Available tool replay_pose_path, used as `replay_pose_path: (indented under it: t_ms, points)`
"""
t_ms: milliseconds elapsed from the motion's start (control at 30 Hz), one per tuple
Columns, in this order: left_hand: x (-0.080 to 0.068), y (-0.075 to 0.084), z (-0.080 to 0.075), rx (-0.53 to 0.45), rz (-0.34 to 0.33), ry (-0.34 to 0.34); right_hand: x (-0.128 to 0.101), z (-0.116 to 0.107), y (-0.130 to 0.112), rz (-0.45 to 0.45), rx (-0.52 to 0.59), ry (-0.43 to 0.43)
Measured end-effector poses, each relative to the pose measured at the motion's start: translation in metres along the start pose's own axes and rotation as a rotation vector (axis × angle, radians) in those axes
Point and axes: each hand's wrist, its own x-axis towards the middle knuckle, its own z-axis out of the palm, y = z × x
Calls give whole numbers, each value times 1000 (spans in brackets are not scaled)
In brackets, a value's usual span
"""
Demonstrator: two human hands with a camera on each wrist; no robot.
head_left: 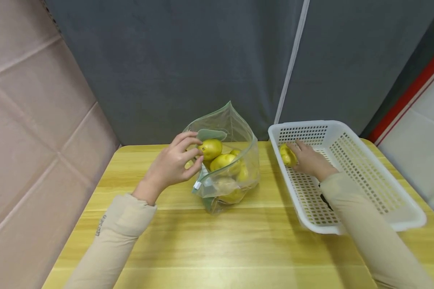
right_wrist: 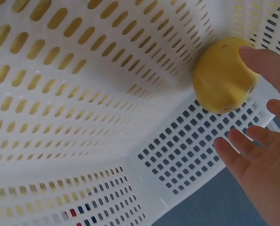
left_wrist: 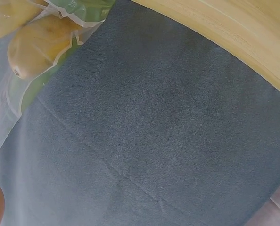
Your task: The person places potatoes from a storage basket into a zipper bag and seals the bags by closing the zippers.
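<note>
A clear zip bag (head_left: pixel 251 160) with a green rim and a white slider stands open-mouthed on the table, several yellow lemons inside. At its left rim, my left hand (head_left: pixel 175 160) holds the edge with curved fingers and thumb, beside the uppermost lemon (head_left: pixel 211 148). In the left wrist view, bagged lemons (left_wrist: pixel 38 47) appear at top left and little of that hand shows. My right hand (head_left: pixel 311 159) reaches into the white plastic basket (head_left: pixel 379 166). Its thumb touches a lemon (right_wrist: pixel 222 77) at the basket's left wall, while the other fingers stay apart from the fruit.
The wooden table (head_left: pixel 217 249) carries both bag and basket. A dark grey curtain (head_left: pixel 173 68) hangs behind it. Pale padded panels (head_left: pixel 32 140) flank the left side, and a white panel with a red band (head_left: pixel 412 92) stands at right. A small black thing (head_left: pixel 325 202) shows at the basket's bottom.
</note>
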Motion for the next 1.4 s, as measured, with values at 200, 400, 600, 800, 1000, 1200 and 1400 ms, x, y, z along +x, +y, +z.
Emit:
replay_pose_path:
  t_ms: [200,400,600,800,1000,1200,1400]
  points:
    - [0,0,1,4,-8,-13,4,8,3,6,-4,-23]
    - [0,0,0,10,-17,-19,8,14,5,-6,0,-54]
    - [0,0,1,7,-16,-16,10,15,7,-7,15,-87]
    - [-1,1,2,18,-26,-23,9,15,7,-14,15,-95]
    - [-1,1,2,24,-33,-29,8,15,5,-27,-10,-57]
    - [-1,1,2,26,-35,-33,8,15,5,-29,60,-4]
    - [-1,1,2,28,-36,-32,9,18,8,-41,109,41]
